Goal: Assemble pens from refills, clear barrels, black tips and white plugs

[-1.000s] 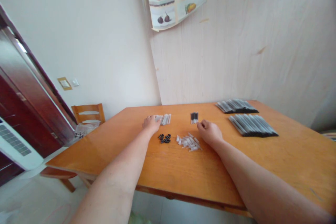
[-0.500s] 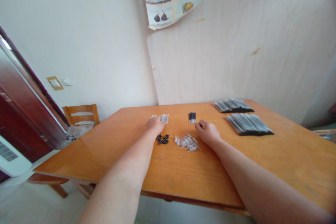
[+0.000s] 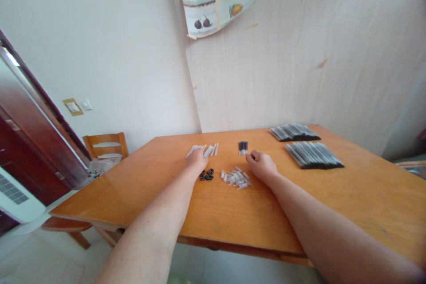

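Note:
My left hand (image 3: 196, 160) reaches over a row of slim white tubes (image 3: 211, 149) on the table. Its fingertips are hidden behind the hand, so I cannot tell whether they grip one. Just in front of that hand is a small heap of black caps (image 3: 207, 175). My right hand (image 3: 262, 163) rests on the table with its fingers curled in; whatever they hold, if anything, is hidden. Close to its fingertips lies a short row of black-and-clear pieces (image 3: 242, 147). Between my forearms is a loose pile of translucent white pieces (image 3: 236, 178).
Two bundles of clear tubes with black ends lie on the right of the wooden table (image 3: 133, 186): a near bundle (image 3: 313, 155) and a far bundle (image 3: 293, 131). A wooden chair (image 3: 105, 145) with a plastic bag (image 3: 104, 164) stands to the left. The wall rises behind.
Beside my left hand, the white tubes have spread further apart and to the right. My left hand has shifted slightly; my right hand stays in about the same place.

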Demonstrator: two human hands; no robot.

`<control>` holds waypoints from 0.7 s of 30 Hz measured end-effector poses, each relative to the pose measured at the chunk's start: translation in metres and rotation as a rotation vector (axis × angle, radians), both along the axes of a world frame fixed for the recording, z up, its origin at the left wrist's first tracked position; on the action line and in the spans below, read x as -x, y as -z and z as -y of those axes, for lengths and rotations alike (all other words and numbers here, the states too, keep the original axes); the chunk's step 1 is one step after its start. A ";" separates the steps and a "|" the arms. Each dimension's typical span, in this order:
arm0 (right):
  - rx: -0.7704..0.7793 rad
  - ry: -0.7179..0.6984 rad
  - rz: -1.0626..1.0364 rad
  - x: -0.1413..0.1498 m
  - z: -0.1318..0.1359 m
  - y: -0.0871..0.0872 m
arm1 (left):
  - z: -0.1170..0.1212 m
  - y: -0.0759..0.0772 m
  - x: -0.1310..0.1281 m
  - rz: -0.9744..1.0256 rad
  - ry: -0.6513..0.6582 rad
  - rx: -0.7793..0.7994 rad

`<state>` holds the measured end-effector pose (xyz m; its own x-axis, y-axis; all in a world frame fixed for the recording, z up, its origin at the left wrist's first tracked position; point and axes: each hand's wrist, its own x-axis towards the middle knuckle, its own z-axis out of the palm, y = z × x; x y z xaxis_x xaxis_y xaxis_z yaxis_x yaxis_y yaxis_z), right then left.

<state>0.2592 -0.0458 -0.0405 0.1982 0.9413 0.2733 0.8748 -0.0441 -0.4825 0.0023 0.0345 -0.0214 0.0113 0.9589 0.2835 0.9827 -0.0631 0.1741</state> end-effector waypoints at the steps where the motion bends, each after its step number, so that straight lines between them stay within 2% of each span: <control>1: 0.001 0.001 0.001 0.000 0.000 0.000 | 0.001 -0.001 0.000 -0.002 0.003 0.000; 8: -0.017 -0.008 -0.018 0.000 -0.001 0.000 | 0.006 -0.005 0.000 0.000 0.031 0.003; 13: -0.016 -0.004 -0.031 0.000 0.000 -0.001 | 0.008 -0.003 -0.003 0.035 0.052 -0.002; 21: -0.007 0.004 -0.043 0.001 0.000 -0.001 | 0.007 -0.005 -0.003 0.207 0.037 -0.045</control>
